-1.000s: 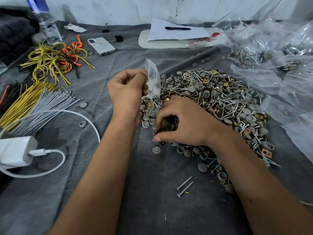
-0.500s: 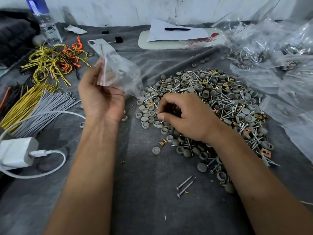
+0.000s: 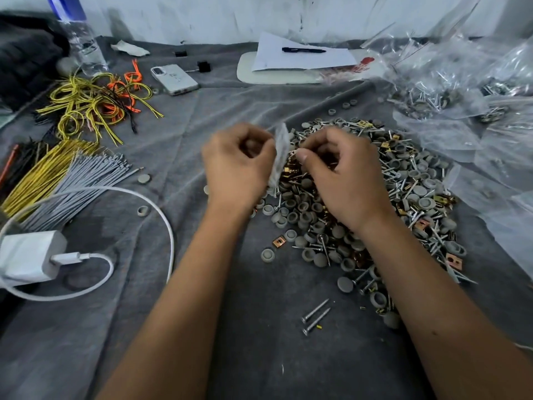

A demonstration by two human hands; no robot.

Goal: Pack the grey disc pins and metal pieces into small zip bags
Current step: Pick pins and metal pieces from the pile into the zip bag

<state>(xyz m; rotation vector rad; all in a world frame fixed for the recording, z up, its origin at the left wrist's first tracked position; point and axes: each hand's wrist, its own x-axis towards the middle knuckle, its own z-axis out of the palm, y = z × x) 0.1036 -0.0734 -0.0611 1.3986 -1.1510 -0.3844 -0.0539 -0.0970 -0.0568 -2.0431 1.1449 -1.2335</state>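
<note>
A big pile of grey disc caps, screws and copper-coloured metal pieces (image 3: 403, 180) lies on the grey cloth (image 3: 219, 313) at centre right. My left hand (image 3: 236, 166) pinches a small clear zip bag (image 3: 280, 151), held upright and seen edge-on, blurred. My right hand (image 3: 343, 174) is curled over the pile right beside the bag, thumb and fingers closed on small metal pieces at the bag's mouth. What exactly sits in those fingers is partly hidden.
Two loose screws (image 3: 315, 316) lie near me. A white charger with cable (image 3: 31, 255), grey and yellow ties (image 3: 66, 180), coloured wire loops (image 3: 95, 102), a phone (image 3: 174, 79) and a water bottle (image 3: 78, 39) stand left. Filled clear bags (image 3: 450, 82) heap at the right; paper with pen (image 3: 302, 50) behind.
My left hand has swung the bag from the left back to the pile and turned it edge-on. My right hand has lifted from the pile up to the bag's mouth.
</note>
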